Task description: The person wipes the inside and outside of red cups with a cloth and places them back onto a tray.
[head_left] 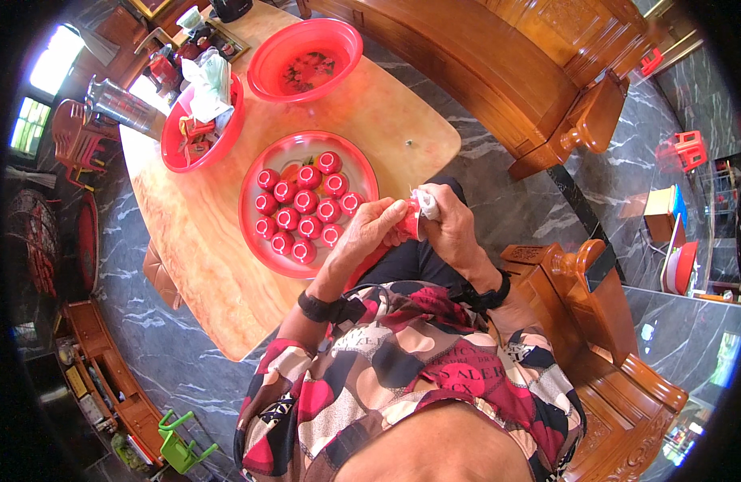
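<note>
Just past the front edge of the table, my left hand (374,226) is closed round a small red cup (411,223). My right hand (457,230) grips a crumpled white cloth (427,204) and presses it at the cup's mouth; its fingertips are partly hidden. To the left of my hands, a round red-rimmed tray (248,217) lies on the table. Several small red cups (306,201) stand upside down on it, their pale base rings upward.
A wide red basin (262,83) sits beyond the tray on the marble-patterned table (190,241). To its left, another red basin (172,154) holds a white plastic bag (208,95) and red scraps. A clear cylinder (122,106) lies near the far left edge. Carved wooden seats (467,68) flank the right side.
</note>
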